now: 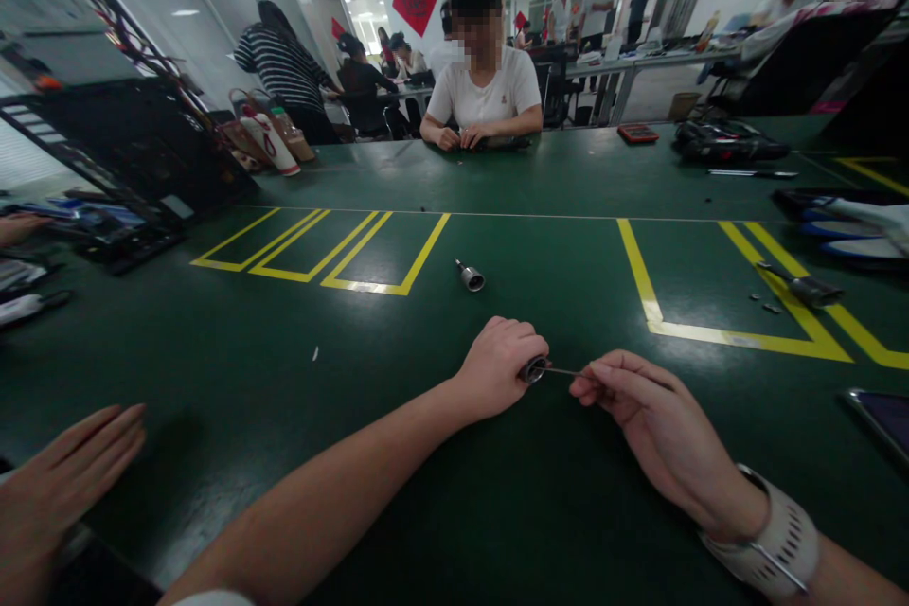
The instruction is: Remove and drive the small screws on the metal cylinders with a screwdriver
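My left hand [498, 367] is wrapped round a dark metal socket [532, 370], its open round end facing right. Most of the socket is hidden in the fist. Pinched in the fingers of my right hand [650, 417] is a thin metal rod [564, 371], whose tip reaches the socket's open mouth; how deep it goes I cannot tell. A white watch band is on my right wrist. Beyond my left hand, a second socket with a narrow shank [472, 277] lies on the green table [398, 341]. A similar dark socket tool [815, 291] rests at the right.
Yellow tape outlines [735, 338] mark the table. A co-worker's hand [78, 478] is at the lower left. Small metal bits lie by the right socket tool. A dark-screened device [881, 421] sits at the right edge. Across the table sits a person in white [490, 95].
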Motion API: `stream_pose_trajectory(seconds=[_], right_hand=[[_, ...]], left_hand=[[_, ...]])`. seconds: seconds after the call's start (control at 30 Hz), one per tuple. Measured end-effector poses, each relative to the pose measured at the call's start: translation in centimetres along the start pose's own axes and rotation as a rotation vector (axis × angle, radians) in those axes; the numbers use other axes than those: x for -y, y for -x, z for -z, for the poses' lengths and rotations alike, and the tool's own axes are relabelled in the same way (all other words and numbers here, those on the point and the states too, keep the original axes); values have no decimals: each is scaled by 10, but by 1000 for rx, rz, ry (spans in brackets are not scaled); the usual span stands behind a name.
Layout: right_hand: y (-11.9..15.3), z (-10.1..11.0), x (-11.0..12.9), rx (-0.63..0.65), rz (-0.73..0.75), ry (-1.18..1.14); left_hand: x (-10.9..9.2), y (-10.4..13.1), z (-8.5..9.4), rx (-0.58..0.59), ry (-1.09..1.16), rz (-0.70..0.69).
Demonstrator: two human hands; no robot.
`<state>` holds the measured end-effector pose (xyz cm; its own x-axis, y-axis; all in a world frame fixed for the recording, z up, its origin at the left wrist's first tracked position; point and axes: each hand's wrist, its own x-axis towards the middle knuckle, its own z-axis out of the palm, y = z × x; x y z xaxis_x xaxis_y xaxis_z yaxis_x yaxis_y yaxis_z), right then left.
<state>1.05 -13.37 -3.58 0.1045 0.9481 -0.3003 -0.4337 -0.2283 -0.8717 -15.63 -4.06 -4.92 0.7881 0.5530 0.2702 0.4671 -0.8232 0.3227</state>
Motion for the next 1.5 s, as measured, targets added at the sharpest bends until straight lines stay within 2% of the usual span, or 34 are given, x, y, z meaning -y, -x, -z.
stream_pose_trajectory(seconds=[0.57,0.8,0.9,1.1,1.23,1.3,1.37,1.5], right_hand=[[-1,2,0,-90,32,-50],[0,2,-1,-139,67,23],[1,0,-1,-153,80,70],[2,1,-2,-182,113,76],[3,3,-2,-222,193,1],[5,3,-2,-193,253,-15],[8,2,-3,-144,324,-12],[14,1,-7,-30,410,60]], left_hand=[[1,0,1,14,-14,68],[2,2,1,3,44,170],[2,1,2,-44,111,216],[5,0,0,-153,229,225],[8,1,-3,-287,272,361],[8,2,-4,-350,289,417],[7,3,-4,-374,280,416],[5,4,-1,-270,251,247]])
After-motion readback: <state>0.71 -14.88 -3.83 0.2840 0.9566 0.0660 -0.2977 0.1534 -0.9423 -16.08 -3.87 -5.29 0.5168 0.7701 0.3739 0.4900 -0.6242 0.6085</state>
